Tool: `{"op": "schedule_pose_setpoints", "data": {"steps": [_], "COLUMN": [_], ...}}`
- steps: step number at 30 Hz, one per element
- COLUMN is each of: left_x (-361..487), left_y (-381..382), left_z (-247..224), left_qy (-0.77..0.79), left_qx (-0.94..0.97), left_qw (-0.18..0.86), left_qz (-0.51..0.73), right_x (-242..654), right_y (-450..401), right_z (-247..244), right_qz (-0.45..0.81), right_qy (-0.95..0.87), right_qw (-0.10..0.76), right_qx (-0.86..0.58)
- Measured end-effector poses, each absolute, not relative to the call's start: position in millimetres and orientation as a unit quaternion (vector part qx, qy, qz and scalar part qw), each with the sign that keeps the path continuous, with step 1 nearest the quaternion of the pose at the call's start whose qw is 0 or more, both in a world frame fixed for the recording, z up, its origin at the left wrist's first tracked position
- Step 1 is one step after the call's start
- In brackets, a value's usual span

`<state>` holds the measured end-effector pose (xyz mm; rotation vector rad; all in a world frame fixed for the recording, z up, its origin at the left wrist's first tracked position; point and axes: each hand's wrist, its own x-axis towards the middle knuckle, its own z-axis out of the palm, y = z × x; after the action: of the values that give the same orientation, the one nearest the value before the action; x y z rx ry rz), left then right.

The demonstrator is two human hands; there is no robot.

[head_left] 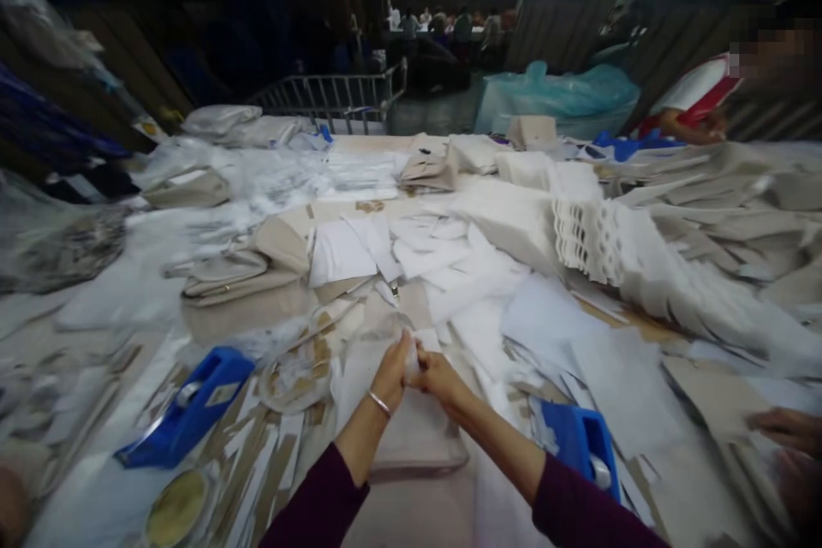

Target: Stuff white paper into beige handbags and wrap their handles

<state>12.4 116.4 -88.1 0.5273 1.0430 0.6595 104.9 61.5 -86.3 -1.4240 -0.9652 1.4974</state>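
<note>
My left hand (390,370), with a bangle at the wrist, and my right hand (442,377) meet in the middle of the head view. Both are closed, fingertips together, around a small whitish, translucent piece of wrapping (412,362). Its exact kind is hard to make out. Below them lies a pale beige bag (420,441), flat on the table, its upper part partly covered by my hands. Just beyond my fingers are a beige strap-like piece and a small metal fitting (395,291).
Blue tape dispensers (215,390) (581,437) stand on either side of my arms. A tape roll (176,505) lies front left. Folded beige bags (247,282), white paper sheets (536,308) and white foam padding (591,240) cover the table. Other people's hands (787,428) show at right.
</note>
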Motion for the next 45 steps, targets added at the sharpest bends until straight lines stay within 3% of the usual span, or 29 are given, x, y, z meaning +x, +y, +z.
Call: {"op": "schedule_pose_setpoints", "data": {"steps": [3, 5, 10, 15, 17, 19, 23, 25, 29, 32, 34, 36, 40, 45], "left_x": [5.2, 3.5, 17.1, 13.7, 4.7, -2.9, -3.5, 0.8, 5.0, 3.2, 2.3, 2.9, 7.3, 13.6], "left_y": [124.2, 127.0, 116.6, 114.9, 117.7, 118.6, 114.4, 111.5, 104.6, 98.2, 94.4, 90.6, 77.0, 48.7], "left_z": [-93.2, -99.8, -120.1, -123.2, -120.3, -116.4, -109.9, -109.4, -111.9, -111.2, -107.6, -102.8, -99.5, -112.7], "left_qy": [0.428, 0.433, 0.542, 0.542, 0.587, 0.611, 0.52, 0.522, 0.549, 0.542, 0.534, 0.538, 0.551, 0.52], "left_qx": [0.123, 0.111, 0.282, 0.323, 0.337, 0.353, 0.319, 0.293, 0.277, 0.271, 0.268, 0.26, 0.239, 0.212], "left_qw": [0.865, 0.863, 0.723, 0.711, 0.648, 0.616, 0.74, 0.741, 0.721, 0.737, 0.749, 0.754, 0.753, 0.757], "left_qz": [0.232, 0.234, 0.324, 0.31, 0.35, 0.35, 0.282, 0.304, 0.318, 0.3, 0.286, 0.273, 0.267, 0.336], "right_x": [110.2, 112.8, 111.1, 115.9, 119.9, 122.8, 128.9, 136.1, 158.3, 171.1, 173.8, 171.8, 157.1, 131.5], "right_y": [60.6, 60.7, 68.5, 73.6, 75.2, 77.2, 76.8, 69.3, 37.8, 14.0, 4.4, -1.3, -13.4, -30.3], "right_z": [-90.8, -94.3, -103.6, -115.3, -119.1, -120.9, -116.4, -112.0, -105.5, -100.1, -93.3, -83.2, -63.3, -65.4], "right_qz": [0.477, 0.425, 0.53, 0.62, 0.609, 0.583, 0.497, 0.428, 0.315, 0.498, 0.658, 0.737, 0.745, 0.66], "right_qy": [-0.556, -0.611, -0.47, -0.348, -0.347, -0.372, -0.492, -0.533, -0.409, -0.224, -0.138, -0.099, -0.157, -0.283], "right_qw": [0.413, 0.375, 0.295, 0.322, 0.331, 0.326, 0.315, 0.35, 0.428, 0.382, 0.348, 0.349, 0.354, 0.387], "right_qx": [-0.542, -0.552, -0.641, -0.625, -0.631, -0.645, -0.642, -0.64, -0.742, -0.746, -0.654, -0.571, -0.544, -0.578]}}
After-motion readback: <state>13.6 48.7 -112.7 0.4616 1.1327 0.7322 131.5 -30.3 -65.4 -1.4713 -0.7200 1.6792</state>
